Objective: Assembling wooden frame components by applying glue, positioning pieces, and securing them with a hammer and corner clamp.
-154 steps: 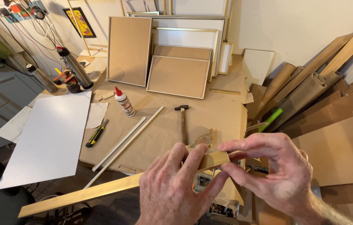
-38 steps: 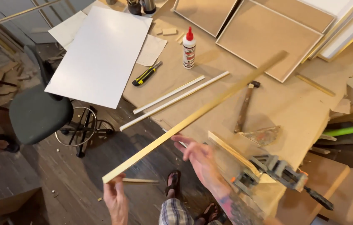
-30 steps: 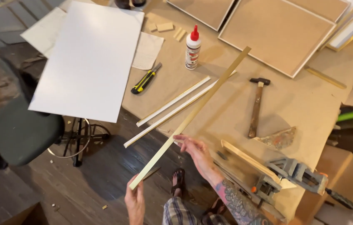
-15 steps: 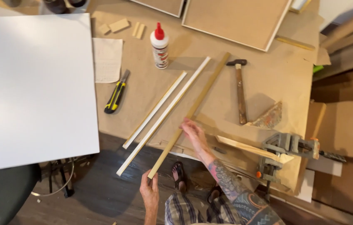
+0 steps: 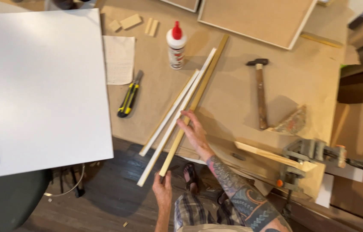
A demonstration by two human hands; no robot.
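- Head view, hands: the left hand (image 5: 162,189) pinches the near end of a long gold moulding strip (image 5: 194,103), the fingers closed on it just past the table edge. The right hand (image 5: 195,131) rests flat on the strip about a third of the way up, fingers spread and pressing rather than gripping.
- Head view, the strip: about a second ago it hung in the air, slanting over the floor and the bench; now it lies along the brown paper-covered table (image 5: 233,99), close beside two white strips (image 5: 177,114) and roughly parallel to them. Its near end overhangs the edge at the left hand.
- What that suggests: the strip seems set down and lined up with the others, and both hands remain on it.
- Head view, around it: a glue bottle (image 5: 176,45) stands near the far ends of the strips, a yellow-and-black utility knife (image 5: 130,94) lies to their left beside a large white board (image 5: 48,81), a hammer (image 5: 259,92) lies to the right, and a corner clamp (image 5: 312,152) holds another gold piece (image 5: 271,155) at the table's near right.
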